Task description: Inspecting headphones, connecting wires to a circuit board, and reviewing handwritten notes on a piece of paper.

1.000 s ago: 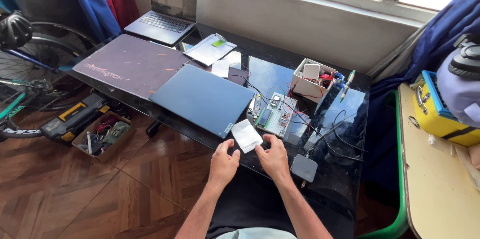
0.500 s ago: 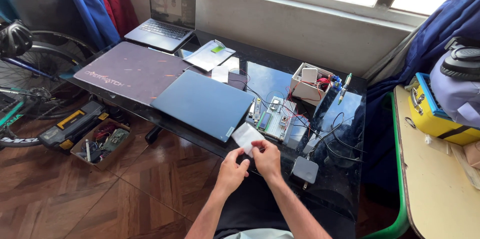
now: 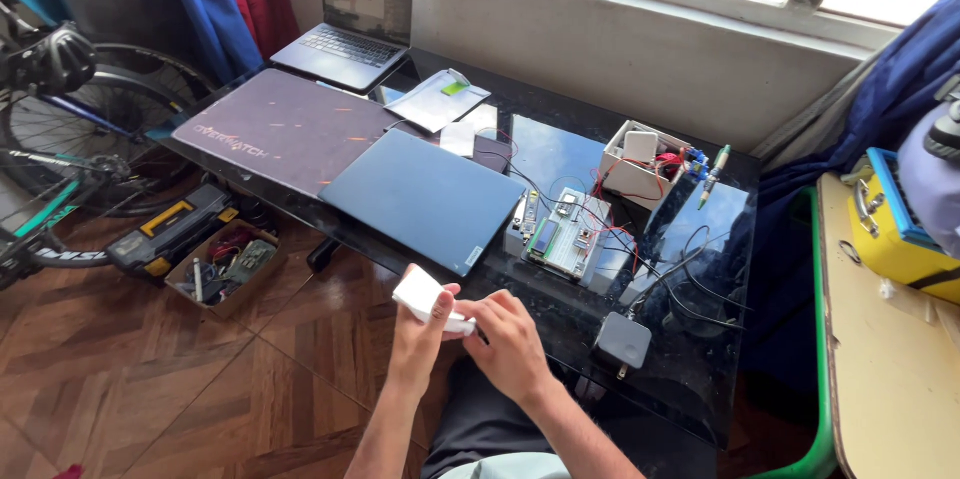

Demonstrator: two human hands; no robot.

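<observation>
The black glass surface [image 3: 560, 154] carries a closed blue laptop [image 3: 425, 199], a breadboard with wires [image 3: 565, 234] and a grey power adapter [image 3: 620, 342]. Both forearms rise from the lower frame edge and meet at the near edge of the surface. Left hand [image 3: 420, 334]: fingers curled upward, grip clenched on the white box [image 3: 425, 297]. Right hand [image 3: 510, 339]: palm down, fingertips pinching the box's lower right end. The box is held just off the near edge; its long axis runs from upper left to lower right.
</observation>
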